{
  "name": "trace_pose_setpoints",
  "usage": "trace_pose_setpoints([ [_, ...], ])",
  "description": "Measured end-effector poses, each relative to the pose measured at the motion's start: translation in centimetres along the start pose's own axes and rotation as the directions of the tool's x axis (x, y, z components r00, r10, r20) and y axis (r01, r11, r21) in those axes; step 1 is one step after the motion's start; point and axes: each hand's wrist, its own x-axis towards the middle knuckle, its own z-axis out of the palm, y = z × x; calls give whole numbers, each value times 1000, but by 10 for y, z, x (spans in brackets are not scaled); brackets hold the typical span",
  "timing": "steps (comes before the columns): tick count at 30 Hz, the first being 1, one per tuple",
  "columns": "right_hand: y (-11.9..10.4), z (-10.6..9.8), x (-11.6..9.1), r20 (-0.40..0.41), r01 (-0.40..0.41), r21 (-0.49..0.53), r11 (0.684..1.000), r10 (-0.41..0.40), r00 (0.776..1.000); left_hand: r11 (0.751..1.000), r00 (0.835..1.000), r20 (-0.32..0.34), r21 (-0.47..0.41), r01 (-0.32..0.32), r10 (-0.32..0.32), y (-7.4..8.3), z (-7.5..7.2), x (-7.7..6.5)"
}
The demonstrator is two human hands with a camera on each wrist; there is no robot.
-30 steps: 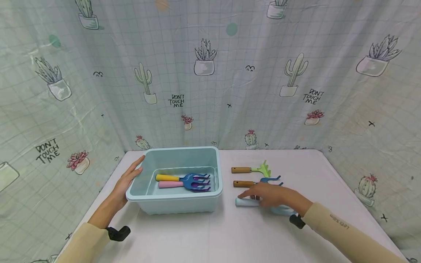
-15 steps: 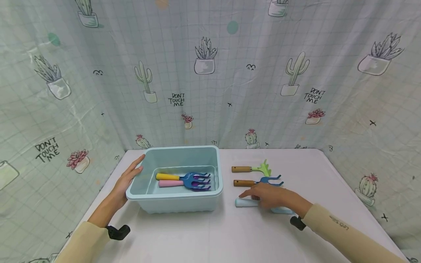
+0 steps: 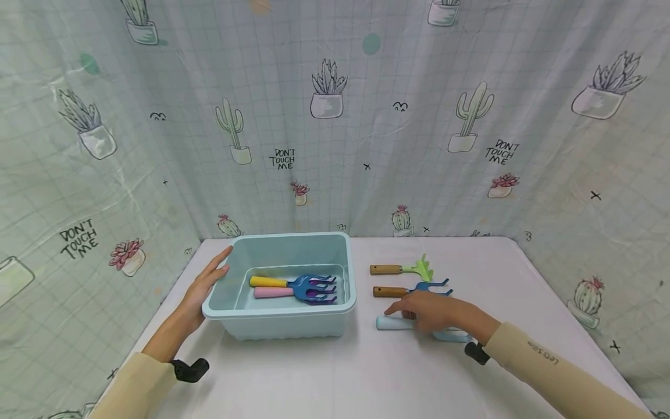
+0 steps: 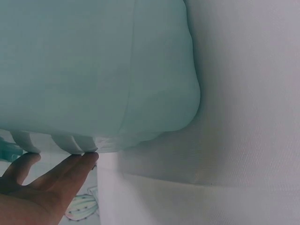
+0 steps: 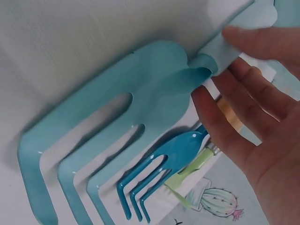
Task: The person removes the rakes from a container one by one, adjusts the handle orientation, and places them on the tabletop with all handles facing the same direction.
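Staying put, the right grip (image 3: 430,310) pinches the pale rake (image 5: 157,75); the left grip (image 3: 199,291), uncurled, touches the tub (image 3: 288,326).

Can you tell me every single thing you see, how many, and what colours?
Tub: 1, pale blue, on the table
Rakes in tub: 2 handles showing, yellow and pink, prongs blue and purple
Green rake: 1, green with brown handle, farthest back
Blue rake: 1, blue with brown handle, middle
Light-blue rake: 1, light blue, nearest
Table: 1, white, underneath
Plant-print cloth: count unclear, pale grey-green, around the table
Wrist gadgets: 2, black, one per wrist
Sleeves: 2, beige, both arms
Left hand: 1, touching tub
Right hand: 1, holding light-blue rake
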Motion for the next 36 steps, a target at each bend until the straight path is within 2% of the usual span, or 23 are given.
trace_pose_setpoints([
  [2,-1,-3,0,-4,3,12,1000,-3,1000,1000,1000,-4,0,0,0,0,0,0],
  [6,-1,-11,3,-56,82,17,996,-81,995,1000,1000,-8,2,-1,1,0,1,0],
  [11,-3,-26,8,-148,212,-29,977,-214,966,1000,1000,-9,13,-6,6,0,2,0],
  [14,-9,-40,10,-192,233,-35,972,-235,953,1000,1000,-9,19,-13,13,1,2,0],
  [18,-20,-64,13,-237,224,-16,974,-222,946,1000,1000,-7,20,-24,24,2,2,2],
  [25,-46,-108,22,-332,221,-34,975,-219,917,999,999,-4,22,-40,40,6,1,4],
  [31,-80,-132,38,-338,279,-29,960,-272,901,1000,1000,-14,16,-26,27,5,0,4],
  [36,-105,-139,59,-303,338,-62,939,-340,890,1000,1000,-14,2,-4,4,0,1,0],
])
